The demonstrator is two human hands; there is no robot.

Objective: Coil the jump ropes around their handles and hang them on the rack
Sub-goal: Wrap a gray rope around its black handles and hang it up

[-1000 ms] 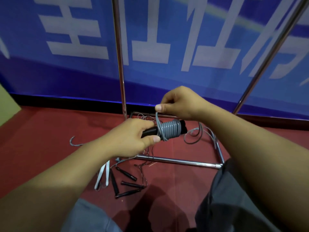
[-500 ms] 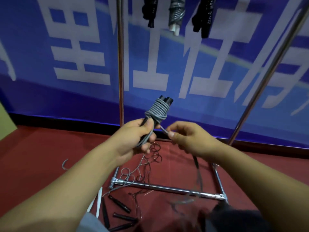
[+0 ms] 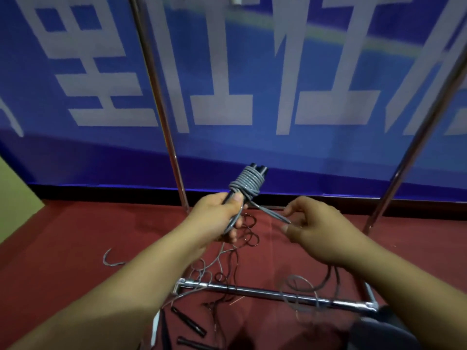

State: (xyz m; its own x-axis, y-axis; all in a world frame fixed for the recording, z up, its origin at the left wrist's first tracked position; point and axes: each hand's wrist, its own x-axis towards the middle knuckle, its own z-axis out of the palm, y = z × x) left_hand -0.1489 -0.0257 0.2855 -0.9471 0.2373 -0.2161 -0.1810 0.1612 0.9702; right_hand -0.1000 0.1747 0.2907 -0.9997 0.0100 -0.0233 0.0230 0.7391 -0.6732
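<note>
Rack point(image 3: 273, 295): chrome frame, base bar on the red floor.
Left hand point(image 3: 219, 218): above the base bar, fingers gripping the black handles point(image 3: 259, 170).
Right hand point(image 3: 313, 231): beside the left hand, fingers pinching the grey rope point(image 3: 246, 184) tail.
Handling: judged light, springy, slippery; hold at the handles.
Change: since half a second ago the right hand has drawn the tail farther out.

We see a grey jump rope point(image 3: 246, 182) coiled round paired black handles point(image 3: 257, 170), tilted upward before the chrome rack point(image 3: 275, 294).
</note>
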